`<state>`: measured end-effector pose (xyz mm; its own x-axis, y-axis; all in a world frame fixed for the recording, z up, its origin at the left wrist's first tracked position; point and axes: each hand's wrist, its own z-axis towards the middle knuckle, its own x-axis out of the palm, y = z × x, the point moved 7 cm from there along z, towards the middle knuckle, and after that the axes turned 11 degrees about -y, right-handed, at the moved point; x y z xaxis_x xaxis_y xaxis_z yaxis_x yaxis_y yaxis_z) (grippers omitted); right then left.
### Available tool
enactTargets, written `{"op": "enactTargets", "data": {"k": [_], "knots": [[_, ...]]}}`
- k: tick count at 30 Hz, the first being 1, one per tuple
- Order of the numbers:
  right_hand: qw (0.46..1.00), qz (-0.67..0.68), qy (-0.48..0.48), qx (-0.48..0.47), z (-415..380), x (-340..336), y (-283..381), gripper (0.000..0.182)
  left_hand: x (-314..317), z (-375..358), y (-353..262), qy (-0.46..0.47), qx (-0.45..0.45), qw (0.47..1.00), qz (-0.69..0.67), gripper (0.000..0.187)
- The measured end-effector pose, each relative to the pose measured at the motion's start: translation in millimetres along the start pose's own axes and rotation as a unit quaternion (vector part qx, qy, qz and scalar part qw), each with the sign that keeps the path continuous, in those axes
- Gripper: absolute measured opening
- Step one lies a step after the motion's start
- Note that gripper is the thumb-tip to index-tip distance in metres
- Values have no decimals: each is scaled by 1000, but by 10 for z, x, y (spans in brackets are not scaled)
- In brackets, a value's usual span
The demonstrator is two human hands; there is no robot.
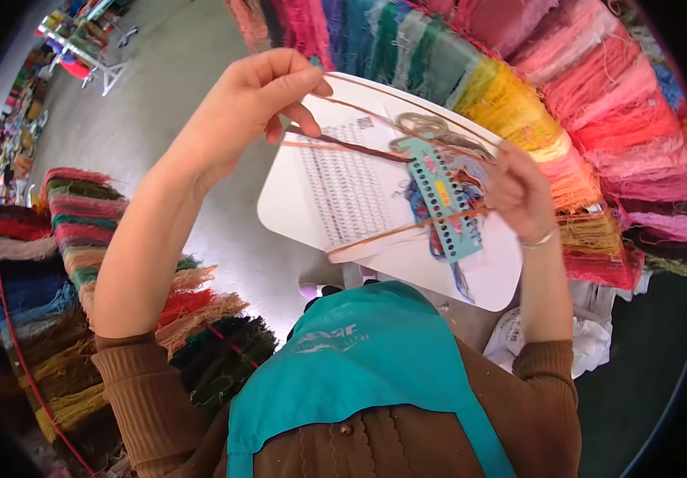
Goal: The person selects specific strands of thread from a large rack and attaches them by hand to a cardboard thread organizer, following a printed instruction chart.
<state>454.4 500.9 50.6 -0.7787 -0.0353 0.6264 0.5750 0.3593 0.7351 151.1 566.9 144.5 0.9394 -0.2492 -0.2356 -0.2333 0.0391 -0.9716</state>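
Note:
Over a small white table (279,203), my left hand (268,88) is raised at the far left edge, its fingers pinched on a brown thread. That thread (383,119) runs across to my right hand (522,191), which is closed on it at the table's right side; its fingertips are partly blurred. Between my hands lies a teal thread card (443,199) with rows of holes and a yellow label, with blue and grey threads beneath it. A dark brown thread bundle (351,145) extends left from the card. An orange-brown strand (407,231) crosses the table's near part.
A printed chart sheet (343,187) lies on the table's left half. Colour-sorted yarn hanks (510,95) hang beyond and to the right. More hanks (80,215) hang at left. A white plastic bag (594,338) is at lower right, and a white-framed stand (88,56) stands far left.

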Motion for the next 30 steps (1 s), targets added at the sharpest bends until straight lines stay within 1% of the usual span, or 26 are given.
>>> {"op": "enactTargets", "data": {"k": [1,2,3,5,7,8,9,10,11,12,14,15,16,17,19,20,22,23,24,25,26,27,29,30], "knots": [[998,-44,-31,-20,-119,-360,214,14,78,34,107,-11,-20,1000,-22,19],[992,-69,-92,-44,-269,-745,414,13,158,64,231,-22,-40,998,-43,18],[982,-94,-152,-67,-441,-1104,601,12,285,88,382,-10,-58,996,-67,17],[961,-162,-207,-85,-780,-1616,935,9,577,113,659,22,-74,996,-53,16],[911,-262,-302,-101,-1067,-2017,1247,7,944,101,895,36,-103,990,-85,14],[869,-360,-330,-73,-1172,-2175,1416,14,1124,87,1000,40,-118,988,-87,14],[869,-360,-332,-73,-1179,-2305,1402,14,1290,83,1111,46,-120,987,-96,14],[671,-621,-352,-201,-1200,-2224,1542,19,1445,73,1245,41,-129,986,-96,14],[390,-805,-327,-303,-1215,-1979,1542,26,1594,64,1380,37,-138,985,-95,14],[344,-825,-326,-309,-1123,-1600,1415,33,1730,61,1496,36,-140,985,-96,16],[558,-712,-261,-337,-795,-1004,1000,38,1924,11,1567,40,-146,983,-106,16],[690,-622,-238,-283,-594,-859,706,45,1999,-18,1580,43,-150,981,-116,17],[750,-581,-149,-279,-397,-615,419,55,2039,-44,1557,38,-157,982,-102,18],[766,-581,-77,-264,-169,-493,91,65,2057,-67,1551,38,-160,981,-101,18],[720,-629,-7,-294,-2,-79,-269,71,2056,-81,1496,32,-137,980,-142,16],[721,-627,-2,-294,71,-26,-350,71,2034,-88,1494,27,-139,980,-141,16],[800,-572,4,-182,265,-55,-532,71,1911,-76,1482,-27,-131,975,-180,16],[803,-579,-20,-143,274,-52,-503,61,1868,-69,1523,-34,-132,974,-179,16],[803,-579,-14,-141,299,-66,-524,61,1826,-63,1620,-40,-147,978,-142,17],[794,-588,-42,-151,322,-137,-515,50,1801,-69,1687,-45,-163,980,-105,17],[783,-597,-71,-160,342,-205,-514,40,1803,-79,1717,-48,-166,979,-106,17],[783,-597,-68,-158,369,-234,-558,40,1823,-90,1751,-46,-181,974,-125,18],[782,-571,-75,-239,411,-246,-563,17,1846,-94,1833,-46,-198,968,-145,20],[782,-571,-72,-238,475,-311,-634,17,1852,-88,1925,-56,-219,959,-174,20]]}}
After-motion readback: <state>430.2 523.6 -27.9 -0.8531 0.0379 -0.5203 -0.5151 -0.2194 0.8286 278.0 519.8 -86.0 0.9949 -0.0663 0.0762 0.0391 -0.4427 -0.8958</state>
